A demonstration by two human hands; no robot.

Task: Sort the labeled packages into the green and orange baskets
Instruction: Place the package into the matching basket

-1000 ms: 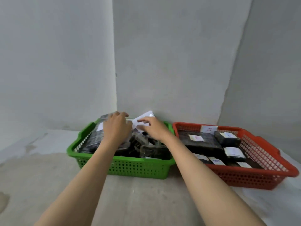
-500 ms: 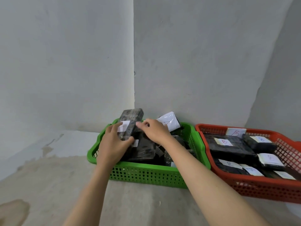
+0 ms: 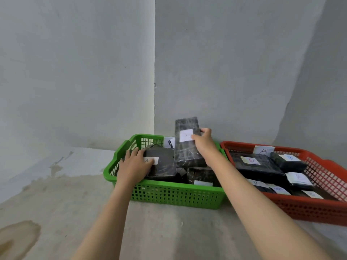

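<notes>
Pale grey plastered wall [image 3: 75, 72] at left, meeting second pale grey plastered wall [image 3: 225, 62] in vertical inside corner [image 3: 154, 53]. Small dark mark [image 3: 155, 85] on corner line, partway up. Further wall plane [image 3: 328, 81] at far right, slightly darker, edge curving downward. Bare grey concrete floor [image 3: 56, 194], rough, mottled. Lighter whitish patch [image 3: 84, 160] along floor's far-left edge against wall. Brownish stain [image 3: 16, 235] at floor's near-left corner. Light soft, even, diffuse; no hard shadows.

Soft even daylight, faint shadows; wide-angle bending at edges; slight blur, labels barely legible.
</notes>
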